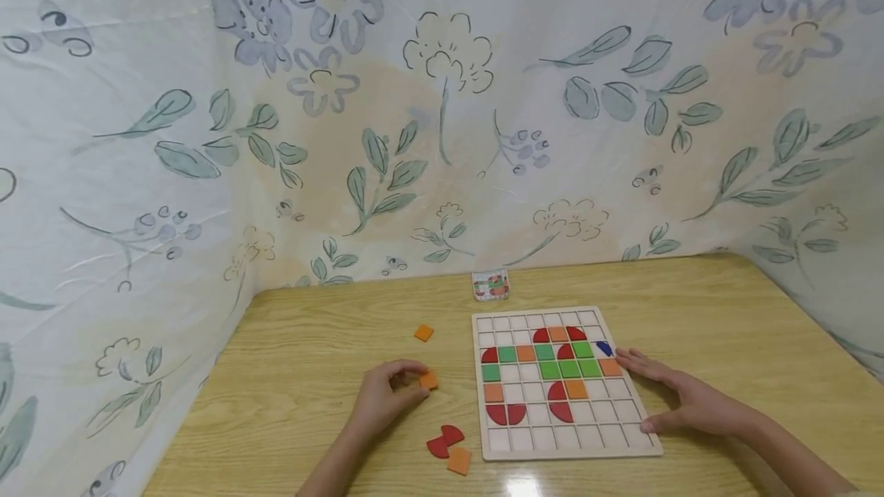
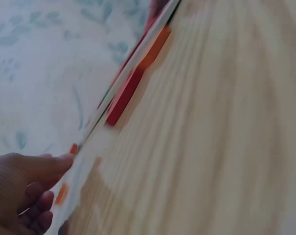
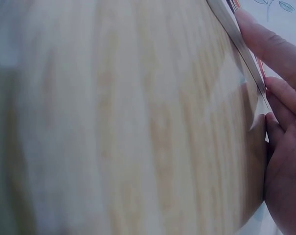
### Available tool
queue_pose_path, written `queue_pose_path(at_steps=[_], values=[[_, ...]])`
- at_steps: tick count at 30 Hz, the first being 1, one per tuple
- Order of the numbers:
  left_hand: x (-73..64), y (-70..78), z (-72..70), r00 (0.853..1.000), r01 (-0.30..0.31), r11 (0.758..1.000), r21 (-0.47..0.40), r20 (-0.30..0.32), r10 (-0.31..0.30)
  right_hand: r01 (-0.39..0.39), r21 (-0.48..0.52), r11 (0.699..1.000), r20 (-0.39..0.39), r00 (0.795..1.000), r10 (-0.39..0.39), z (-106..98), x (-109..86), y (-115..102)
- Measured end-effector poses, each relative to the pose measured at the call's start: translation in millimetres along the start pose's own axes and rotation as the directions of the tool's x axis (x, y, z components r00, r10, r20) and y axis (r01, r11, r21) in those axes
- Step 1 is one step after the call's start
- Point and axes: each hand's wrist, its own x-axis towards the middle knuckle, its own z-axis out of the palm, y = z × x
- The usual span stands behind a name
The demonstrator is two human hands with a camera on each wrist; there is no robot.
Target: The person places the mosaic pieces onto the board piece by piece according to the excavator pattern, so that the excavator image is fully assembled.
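Note:
My left hand (image 1: 389,397) pinches an orange square tile (image 1: 429,380) between thumb and fingers, left of the board. Orange also shows at the thumb tip of the left hand (image 2: 25,186) in the left wrist view. My right hand (image 1: 697,403) lies along the right edge of the wooden grid board (image 1: 525,443), fingers extended and thumb near its lower right corner. The board's cells hold red quarter-circle tiles, green squares (image 1: 569,368) and orange squares (image 1: 611,367). Near the right fingertips, a dark blue piece (image 1: 604,348) sits on the board.
Two red quarter-circle tiles (image 1: 438,447) and an orange square (image 1: 459,460) lie on the table left of the board. Another orange tile (image 1: 423,333) lies farther back. A small pattern card (image 1: 490,284) stands behind the board, before a floral cloth (image 1: 442,136).

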Motion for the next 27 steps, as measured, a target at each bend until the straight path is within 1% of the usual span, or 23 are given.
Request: queue_pose_path(at_steps=[2, 5, 6, 8, 10, 12, 14, 16, 17, 19, 20, 21, 22, 23, 24, 27], values=[[1.7, 7.6, 9.6, 1.000, 0.013, 1.000, 0.003, 0.002, -0.013, 0.000, -0.015, 1.000, 0.000, 1.000, 0.000, 0, 0.4, 0], [5.3, 20.8, 28.7, 0.999, 0.033, 0.999, -0.008, 0.029, -0.033, -0.002, 0.042, 0.999, 0.012, 1.000, 0.002, -1, 1.6, 0], [7.1, 25.5, 36.1, 0.999, 0.025, 1.000, -0.011, 0.043, -0.024, -0.008, 0.065, 0.998, 0.018, 1.000, 0.007, -1, 2.0, 0], [10.9, 36.4, 51.8, 0.997, -0.011, 1.000, -0.003, 0.073, 0.011, -0.017, 0.106, 0.994, 0.024, 1.000, 0.014, -1, 2.2, 0], [14.8, 48.2, 67.9, 0.992, -0.068, 0.998, 0.009, 0.106, 0.067, -0.018, 0.096, 0.995, 0.023, 1.000, 0.016, -1, 1.8, 0], [18.2, 60.5, 83.4, 0.981, -0.137, 0.990, 0.034, 0.143, 0.131, -0.023, 0.062, 0.998, 0.018, 1.000, 0.022, -2, 1.2, -1], [21.0, 73.0, 98.4, 0.967, -0.193, 0.979, 0.070, 0.184, 0.177, -0.019, 0.030, 0.999, 0.011, 1.000, 0.019, -2, 0.5, -1], [23.4, 84.2, 111.8, 0.947, -0.255, 0.959, 0.121, 0.229, 0.223, -0.005, 0.024, 1.000, 0.008, 1.000, 0.005, -3, 0.0, -1], [24.6, 89.0, 118.1, 0.940, -0.274, 0.951, 0.147, 0.251, 0.232, 0.001, 0.022, 1.000, 0.005, 1.000, -0.001, -3, 0.0, -1], [27.2, 96.6, 129.2, 0.918, -0.341, 0.914, 0.220, 0.285, 0.274, 0.016, 0.013, 1.000, 0.002, 1.000, -0.016, -2, 0.1, 0], [28.5, 99.5, 133.9, 0.910, -0.365, 0.897, 0.250, 0.299, 0.287, 0.030, 0.024, 0.999, 0.004, 1.000, -0.030, -2, 0.3, 1], [29.4, 101.7, 138.1, 0.902, -0.387, 0.880, 0.275, 0.311, 0.299, 0.039, 0.015, 0.999, 0.003, 0.999, -0.039, -2, 0.5, 1], [30.2, 103.0, 142.1, 0.896, -0.401, 0.868, 0.293, 0.322, 0.305, 0.040, 0.011, 0.999, 0.003, 0.999, -0.040, -1, 0.7, 2], [30.7, 104.0, 145.4, 0.891, -0.413, 0.857, 0.307, 0.333, 0.310, 0.029, 0.007, 1.000, 0.003, 1.000, -0.029, -1, 0.7, 2], [31.2, 104.4, 148.4, 0.882, -0.434, 0.840, 0.324, 0.344, 0.323, 0.027, 0.010, 1.000, 0.006, 1.000, -0.027, -1, 0.6, 2], [31.2, 104.0, 155.2, 0.864, -0.465, 0.816, 0.342, 0.376, 0.334, 0.008, 0.030, 1.000, 0.009, 1.000, -0.009, -1, 0.1, 2]])
